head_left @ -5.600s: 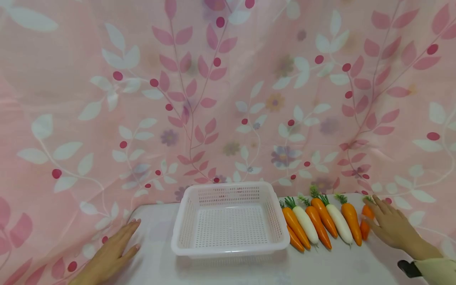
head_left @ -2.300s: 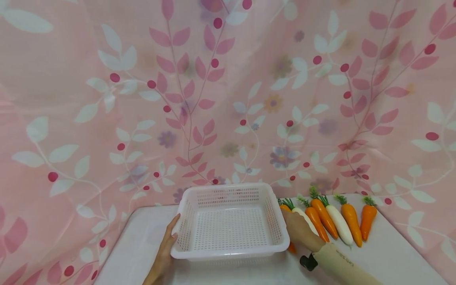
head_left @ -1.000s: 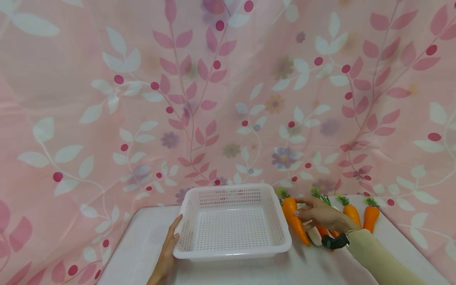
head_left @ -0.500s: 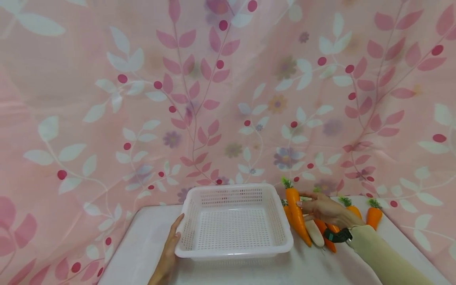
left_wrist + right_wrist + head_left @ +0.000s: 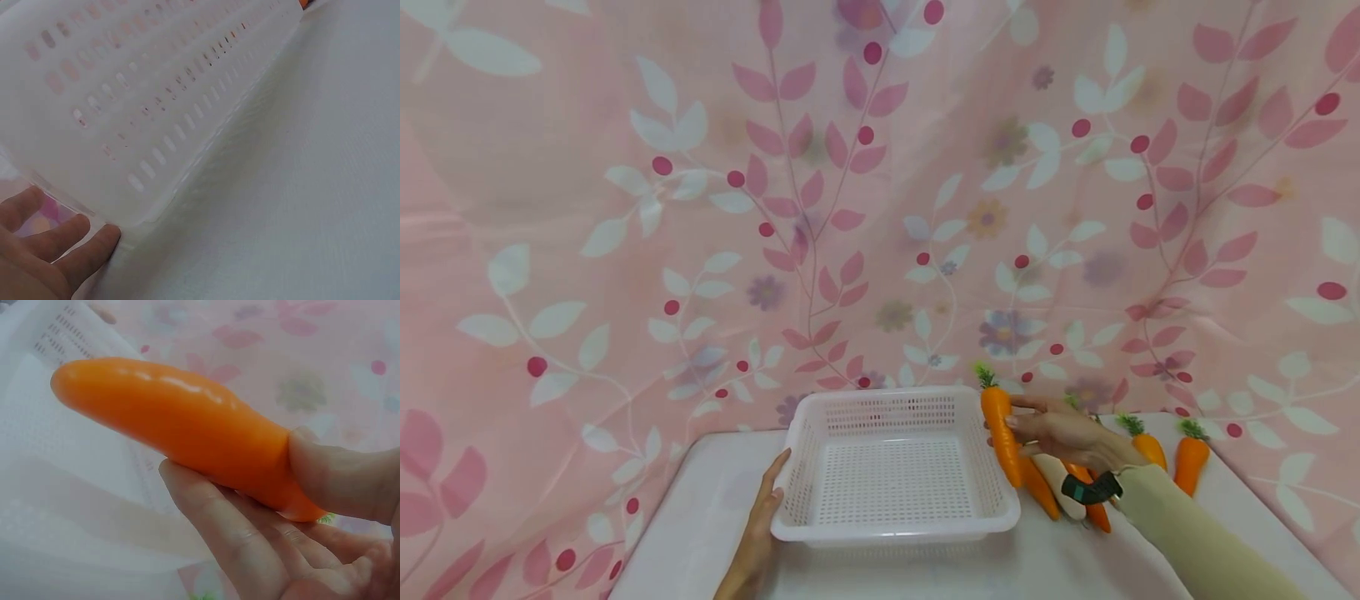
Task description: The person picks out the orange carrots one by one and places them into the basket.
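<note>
A white perforated plastic basket (image 5: 895, 531) stands in the middle of the table. My left hand (image 5: 755, 533) touches its left side; in the left wrist view the fingertips (image 5: 100, 247) rest against the basket's lower corner. My right hand (image 5: 1063, 433) holds an orange carrot (image 5: 1002, 433) with a green top, thumb on one side and fingers on the other. The carrot is raised over the basket's right rim, tip pointing down. In the right wrist view the carrot (image 5: 181, 422) lies between thumb and fingers, with the basket behind it.
Right of the basket lie another carrot (image 5: 1040, 490), a white radish (image 5: 1058, 487) and further carrots, partly hidden by my right hand and sleeve. One carrot (image 5: 1191, 464) lies at the far right. A pink floral curtain (image 5: 880, 208) hangs behind the table (image 5: 685, 517).
My right hand went from the far-right carrot to the ones beside the basket, picked one up and brought it left over the rim. My left hand came to the basket's left side and stays there.
</note>
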`<state>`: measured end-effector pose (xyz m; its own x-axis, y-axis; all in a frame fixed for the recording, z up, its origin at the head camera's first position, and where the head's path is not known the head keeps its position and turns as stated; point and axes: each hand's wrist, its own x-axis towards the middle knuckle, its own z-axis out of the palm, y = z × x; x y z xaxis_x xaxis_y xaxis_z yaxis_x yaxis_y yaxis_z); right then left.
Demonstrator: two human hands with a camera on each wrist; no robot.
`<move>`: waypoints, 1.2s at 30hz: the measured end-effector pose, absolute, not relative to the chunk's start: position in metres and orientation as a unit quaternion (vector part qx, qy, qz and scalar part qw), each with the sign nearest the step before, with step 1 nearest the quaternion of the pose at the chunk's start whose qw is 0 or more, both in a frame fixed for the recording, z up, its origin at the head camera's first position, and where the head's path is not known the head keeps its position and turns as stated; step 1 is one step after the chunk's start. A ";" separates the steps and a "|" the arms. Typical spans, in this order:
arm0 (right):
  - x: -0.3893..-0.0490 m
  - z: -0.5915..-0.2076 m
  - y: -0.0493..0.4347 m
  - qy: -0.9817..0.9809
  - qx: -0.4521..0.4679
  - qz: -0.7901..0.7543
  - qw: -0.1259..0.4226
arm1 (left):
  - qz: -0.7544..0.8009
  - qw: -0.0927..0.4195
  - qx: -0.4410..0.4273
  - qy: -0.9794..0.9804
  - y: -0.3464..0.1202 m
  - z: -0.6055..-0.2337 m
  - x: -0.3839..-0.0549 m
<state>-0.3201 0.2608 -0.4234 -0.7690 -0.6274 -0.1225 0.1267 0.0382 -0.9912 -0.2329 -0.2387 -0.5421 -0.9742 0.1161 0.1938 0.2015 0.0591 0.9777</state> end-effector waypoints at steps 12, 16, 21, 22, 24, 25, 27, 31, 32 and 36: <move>-0.319 -0.420 0.209 0.655 -0.166 -0.685 0.274 | -0.680 0.037 -0.126 -0.721 -0.237 -0.542 -0.233; -0.319 -0.421 0.192 0.649 -0.163 -0.686 0.285 | -0.677 0.041 -0.125 -0.724 -0.238 -0.542 -0.234; -0.319 -0.423 0.173 0.634 -0.157 -0.692 0.309 | -0.676 0.041 -0.125 -0.725 -0.239 -0.543 -0.234; -0.320 -0.423 0.169 0.632 -0.157 -0.692 0.312 | -0.675 0.041 -0.127 -0.725 -0.239 -0.543 -0.233; -0.320 -0.424 0.162 0.632 -0.159 -0.691 0.313 | -0.675 0.042 -0.128 -0.726 -0.239 -0.543 -0.234; -0.320 -0.424 0.159 0.631 -0.163 -0.690 0.314 | -0.673 0.045 -0.130 -0.727 -0.239 -0.543 -0.234; -0.319 -0.424 0.152 0.632 -0.169 -0.688 0.314 | -0.670 0.047 -0.133 -0.729 -0.239 -0.543 -0.234; -0.319 -0.426 0.139 0.623 -0.174 -0.693 0.319 | -0.668 0.050 -0.132 -0.730 -0.239 -0.544 -0.235; -0.318 -0.427 0.136 0.620 -0.172 -0.695 0.321 | -0.670 0.050 -0.129 -0.729 -0.239 -0.544 -0.235; -0.318 -0.433 0.124 0.618 -0.162 -0.698 0.324 | -0.673 0.050 -0.123 -0.728 -0.239 -0.546 -0.236</move>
